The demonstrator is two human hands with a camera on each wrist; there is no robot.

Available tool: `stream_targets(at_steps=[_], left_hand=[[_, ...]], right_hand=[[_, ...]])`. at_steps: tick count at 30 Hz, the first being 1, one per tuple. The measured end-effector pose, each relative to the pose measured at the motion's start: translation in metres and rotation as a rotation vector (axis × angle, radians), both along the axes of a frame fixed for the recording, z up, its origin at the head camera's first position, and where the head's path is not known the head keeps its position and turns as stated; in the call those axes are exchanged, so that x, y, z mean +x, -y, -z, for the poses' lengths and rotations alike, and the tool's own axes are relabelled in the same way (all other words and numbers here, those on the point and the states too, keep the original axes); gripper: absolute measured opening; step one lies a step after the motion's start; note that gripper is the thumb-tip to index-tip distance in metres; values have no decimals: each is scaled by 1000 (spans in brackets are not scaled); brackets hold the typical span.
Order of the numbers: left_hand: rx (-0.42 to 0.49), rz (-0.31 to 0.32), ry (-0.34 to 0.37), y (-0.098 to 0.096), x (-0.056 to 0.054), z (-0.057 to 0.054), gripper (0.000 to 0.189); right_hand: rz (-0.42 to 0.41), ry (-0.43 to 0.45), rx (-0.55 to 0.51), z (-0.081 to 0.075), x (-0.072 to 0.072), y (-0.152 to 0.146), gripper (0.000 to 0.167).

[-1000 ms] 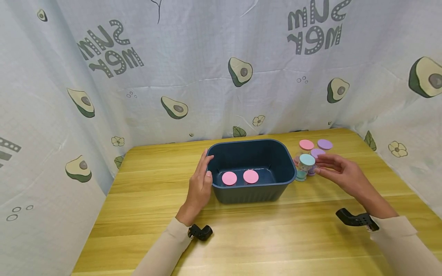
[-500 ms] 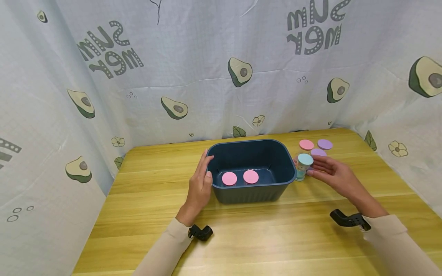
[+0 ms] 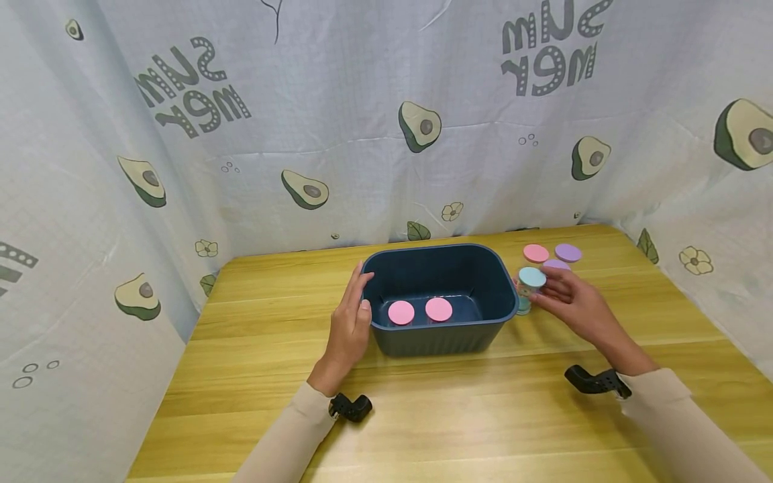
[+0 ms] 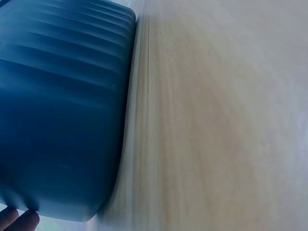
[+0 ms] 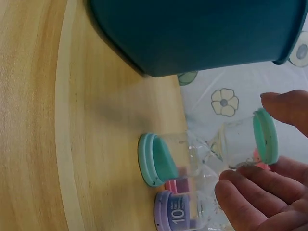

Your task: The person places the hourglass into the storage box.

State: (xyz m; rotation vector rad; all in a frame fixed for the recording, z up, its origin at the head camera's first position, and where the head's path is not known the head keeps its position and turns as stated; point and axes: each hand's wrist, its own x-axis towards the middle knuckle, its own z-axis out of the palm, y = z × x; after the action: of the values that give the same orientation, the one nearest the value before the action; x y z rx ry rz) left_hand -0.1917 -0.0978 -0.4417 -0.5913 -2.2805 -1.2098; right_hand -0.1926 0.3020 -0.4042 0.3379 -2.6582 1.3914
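A dark blue plastic bin (image 3: 435, 341) stands on the table, and my left hand (image 3: 350, 329) rests against its left end with fingers extended along the rim. Two pink-capped timers (image 3: 439, 309) stand inside the bin. Just right of the bin, my right hand (image 3: 570, 302) pinches a mint-capped sand timer (image 3: 531, 278), thumb on one side and fingers on the other. In the right wrist view, the thumb lies at the mint upper cap (image 5: 267, 136). The timer's mint lower cap (image 5: 151, 159) shows close to the tabletop.
Behind the right hand stand more sand timers: a pink-capped one (image 3: 535, 253) and two purple-capped ones (image 3: 568, 253), partly covered by the hand. A purple base (image 5: 166, 211) bears the number 10. A patterned curtain (image 3: 362, 134) hangs behind the wooden table (image 3: 266, 308).
My right hand has moved left and closed in on the mint-capped sand timer, which has shifted slightly left and up. The left hand and the bin have stayed put.
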Motion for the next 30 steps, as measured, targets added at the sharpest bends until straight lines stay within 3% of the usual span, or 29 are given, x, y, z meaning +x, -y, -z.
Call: stream_targets(at_steps=[11,21,30], left_hand=[[4,0,-17,0,-2,-2,50],[5,-1,-11,0,-1,-2,50],[1,0,-14,0,0,1,50]], right_hand=[[69,-16,126,-3,-8,4,69],[98,-31,96,-2,-12,7,54],[109,3,94,0,-9,6,59]])
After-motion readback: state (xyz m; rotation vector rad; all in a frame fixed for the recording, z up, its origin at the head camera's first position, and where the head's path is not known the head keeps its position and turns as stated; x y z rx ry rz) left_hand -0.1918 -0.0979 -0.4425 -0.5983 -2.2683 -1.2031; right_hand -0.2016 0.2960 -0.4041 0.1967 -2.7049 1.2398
